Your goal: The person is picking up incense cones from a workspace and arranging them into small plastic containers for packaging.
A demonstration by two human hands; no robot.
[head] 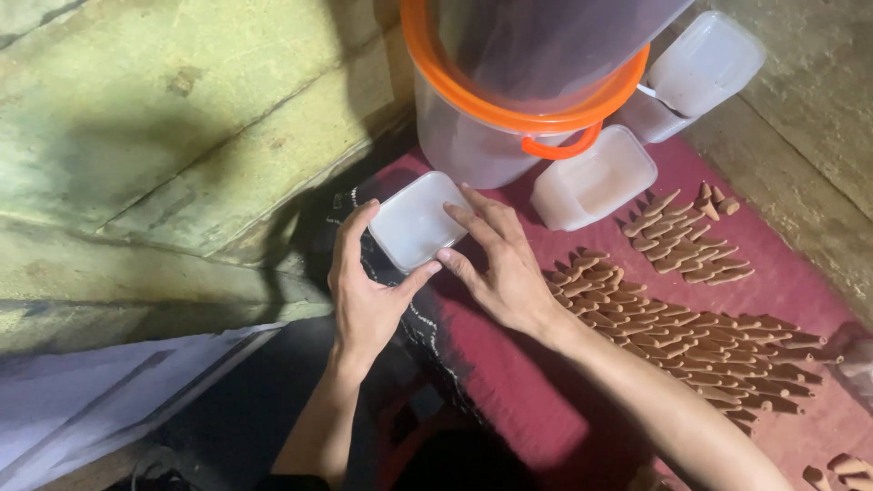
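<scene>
- small white plastic box (pixel 414 221) with lid, held between both hands near the middle of the view, over a dark cloth at the edge of a red mat (pixel 509 382).
- left hand (pixel 364 291) gripping the box's left and lower edge, thumb along the bottom.
- right hand (pixel 496 264) grasping the right edge, fingers spread flat across the lid.
- just beyond the box, clear bucket (pixel 473 136) with orange rim and handle.
- two more white boxes (pixel 591 177) beside the bucket.
- right of the hands, rows of brown cone-shaped pieces (pixel 691 336) lying on the mat.
</scene>
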